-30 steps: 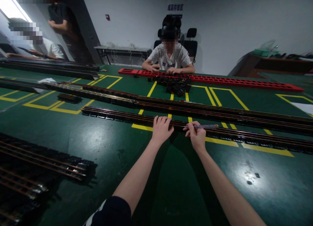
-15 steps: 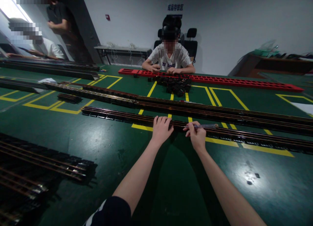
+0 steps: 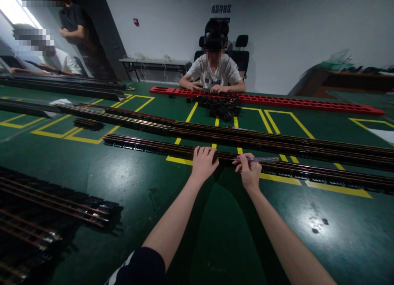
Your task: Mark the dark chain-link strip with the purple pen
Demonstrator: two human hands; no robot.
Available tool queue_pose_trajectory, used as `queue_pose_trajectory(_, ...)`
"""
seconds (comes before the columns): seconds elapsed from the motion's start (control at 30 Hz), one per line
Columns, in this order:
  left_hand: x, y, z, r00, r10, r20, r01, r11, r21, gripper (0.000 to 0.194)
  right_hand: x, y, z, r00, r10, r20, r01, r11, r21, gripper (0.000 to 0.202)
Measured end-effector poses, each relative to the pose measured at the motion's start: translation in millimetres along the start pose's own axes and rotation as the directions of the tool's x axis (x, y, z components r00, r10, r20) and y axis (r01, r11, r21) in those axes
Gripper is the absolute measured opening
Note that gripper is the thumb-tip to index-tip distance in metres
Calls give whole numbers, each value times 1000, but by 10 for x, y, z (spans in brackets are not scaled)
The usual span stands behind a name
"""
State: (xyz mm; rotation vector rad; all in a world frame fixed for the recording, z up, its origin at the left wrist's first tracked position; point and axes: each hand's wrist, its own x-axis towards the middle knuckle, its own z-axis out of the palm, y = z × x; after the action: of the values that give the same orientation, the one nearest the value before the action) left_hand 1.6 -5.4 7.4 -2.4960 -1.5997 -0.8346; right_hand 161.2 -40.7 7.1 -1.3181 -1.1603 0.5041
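Note:
A long black rail with copper-coloured strips (image 3: 147, 144) runs across the green table in front of me. My left hand (image 3: 203, 161) lies over its near edge, fingers bent across the top and gripping it. Just to the right, my right hand (image 3: 250, 170) pinches a screwdriver with a clear handle (image 3: 264, 159). The screwdriver lies nearly level, its thin shaft pointing left along the rail toward my left hand. Whether its tip touches the rail I cannot tell.
Longer similar rails (image 3: 246, 138) lie just beyond. More rails (image 3: 61, 198) are stacked at the near left. Across the green table (image 3: 129, 186), a seated person (image 3: 215, 71) handles small black parts (image 3: 223, 106) beside a red slotted frame (image 3: 308, 104). Two small dark pieces (image 3: 325, 221) lie at right.
My right hand and the screwdriver have shifted slightly to the right along the rail. My left hand stays in place on it.

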Motion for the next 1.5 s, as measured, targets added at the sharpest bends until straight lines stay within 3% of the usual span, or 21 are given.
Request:
queue_pose_trajectory(0.2,1,-10,2,1000,-6,3,6,1000,-9,29,1,-4,5,997,10,-78,-10,1000,5,29)
queue_pose_trajectory(1.07,-13,17,8,1000,13,-3,-12,999,35,28,1,-26,2,999,36,-41,-35,999,30,32)
queue_pose_trajectory(1.5,-24,28,-18,999,33,-5,-33,998,61,38,6,-2,17,996,-7,85,6,1000,8,35)
